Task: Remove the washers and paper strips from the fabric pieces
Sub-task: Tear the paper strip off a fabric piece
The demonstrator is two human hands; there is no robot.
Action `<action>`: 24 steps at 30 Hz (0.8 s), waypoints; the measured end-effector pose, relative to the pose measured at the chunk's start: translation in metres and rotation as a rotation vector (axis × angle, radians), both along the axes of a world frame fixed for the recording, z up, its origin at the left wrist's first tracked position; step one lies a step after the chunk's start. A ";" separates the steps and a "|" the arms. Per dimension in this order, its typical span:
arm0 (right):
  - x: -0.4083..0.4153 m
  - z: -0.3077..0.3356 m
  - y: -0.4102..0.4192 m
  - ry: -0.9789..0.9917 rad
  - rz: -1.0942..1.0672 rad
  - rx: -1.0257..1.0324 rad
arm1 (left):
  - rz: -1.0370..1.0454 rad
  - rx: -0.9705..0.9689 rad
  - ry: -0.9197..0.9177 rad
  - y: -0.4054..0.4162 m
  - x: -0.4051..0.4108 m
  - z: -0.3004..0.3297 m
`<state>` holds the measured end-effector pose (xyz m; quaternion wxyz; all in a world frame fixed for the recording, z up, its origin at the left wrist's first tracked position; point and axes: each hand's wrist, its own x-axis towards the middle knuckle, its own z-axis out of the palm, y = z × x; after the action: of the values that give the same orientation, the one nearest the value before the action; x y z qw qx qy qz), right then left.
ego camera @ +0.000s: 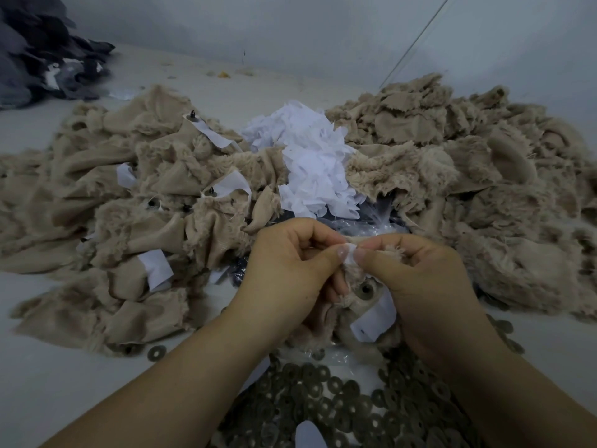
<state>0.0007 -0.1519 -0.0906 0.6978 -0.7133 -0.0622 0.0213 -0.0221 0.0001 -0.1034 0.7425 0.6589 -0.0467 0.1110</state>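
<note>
Two bare hands meet over a small piece of beige, furry fabric [352, 286] held above the near edge of a pale grey tabletop [48, 376]. The left hand [287, 270] and the right hand [416, 279] each pinch, thumb against forefinger, the crumpled end of a white paper strip [349, 255] at the top of the piece, thumb tips nearly touching. A round, dull metal washer [365, 290] sits on the fabric just below the fingers, and a second flat white paper strip [374, 321] hangs from the piece's lower right, beside the right wrist.

Below the forearms lies a dense spread of loose grey-brown metal washers [339, 405]; one lone washer [157, 352] lies apart to the left. Left of the hands sprawls a heap of beige plush fabric pieces with white strips and dark studs on them [145, 202]. A mound of loose white paper strips [310, 160] rises behind the hands, and to the right a second heap of beige plush pieces [468, 176] shows no strips. A pile of dark grey fabric [42, 50] fills the far left corner against a pale wall [290, 27].
</note>
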 end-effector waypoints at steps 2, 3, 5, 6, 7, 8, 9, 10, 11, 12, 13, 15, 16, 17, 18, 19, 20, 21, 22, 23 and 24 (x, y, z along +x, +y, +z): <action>-0.001 0.000 0.000 -0.003 0.012 0.011 | 0.005 0.014 -0.005 0.000 0.000 -0.001; -0.001 0.001 0.000 -0.004 0.019 0.012 | 0.006 0.016 -0.007 0.000 0.000 -0.001; -0.001 0.001 0.000 -0.003 0.040 0.013 | 0.009 0.014 -0.014 0.001 0.001 -0.002; -0.001 0.001 0.000 0.006 0.050 0.021 | 0.012 0.015 -0.017 0.001 0.001 -0.002; -0.001 0.002 0.000 0.019 0.060 0.031 | 0.013 0.018 -0.020 0.001 0.001 -0.002; -0.001 0.002 0.000 0.024 0.067 0.034 | 0.014 0.022 -0.022 0.001 0.001 -0.002; -0.002 0.003 0.000 0.023 0.072 0.027 | 0.016 0.025 -0.024 0.001 0.001 -0.002; -0.003 0.003 0.001 0.012 0.074 0.014 | 0.021 0.027 -0.025 0.001 0.002 -0.002; -0.003 0.003 0.001 -0.004 0.066 -0.004 | 0.027 0.032 -0.025 0.001 0.002 -0.002; -0.004 0.003 0.001 -0.025 0.052 -0.022 | 0.034 0.040 -0.025 0.001 0.002 -0.002; -0.004 0.002 0.001 -0.048 0.032 -0.045 | 0.040 0.050 -0.024 0.001 0.002 -0.002; -0.005 0.002 0.000 -0.075 0.008 -0.069 | 0.043 0.063 -0.021 0.000 0.002 -0.002; -0.005 0.002 0.001 -0.073 0.004 -0.065 | 0.041 0.062 -0.020 0.000 0.002 -0.002; -0.005 0.003 0.000 -0.064 0.007 -0.059 | 0.037 0.054 -0.017 0.000 0.002 -0.003; -0.004 0.003 0.000 -0.054 0.010 -0.050 | 0.030 0.039 -0.014 0.000 0.002 -0.003; -0.004 0.003 0.000 -0.047 0.009 -0.042 | 0.023 0.022 -0.011 0.000 0.002 -0.003; -0.004 0.003 0.000 -0.044 0.003 -0.038 | 0.016 0.009 -0.009 0.001 0.002 -0.003; -0.003 0.002 0.001 -0.040 -0.003 -0.036 | 0.010 -0.001 -0.006 0.001 0.002 -0.003; -0.003 0.002 0.001 -0.037 -0.007 -0.032 | 0.006 -0.011 -0.001 0.001 0.002 -0.003; -0.003 0.002 0.001 -0.037 -0.011 -0.025 | 0.002 -0.023 0.003 0.001 0.002 -0.003; -0.004 0.002 0.002 -0.041 -0.017 -0.011 | 0.001 -0.036 0.008 0.000 0.002 -0.003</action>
<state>-0.0031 -0.1501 -0.0886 0.6926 -0.7179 -0.0702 0.0013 -0.0206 0.0003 -0.1067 0.7545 0.6457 -0.0414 0.1098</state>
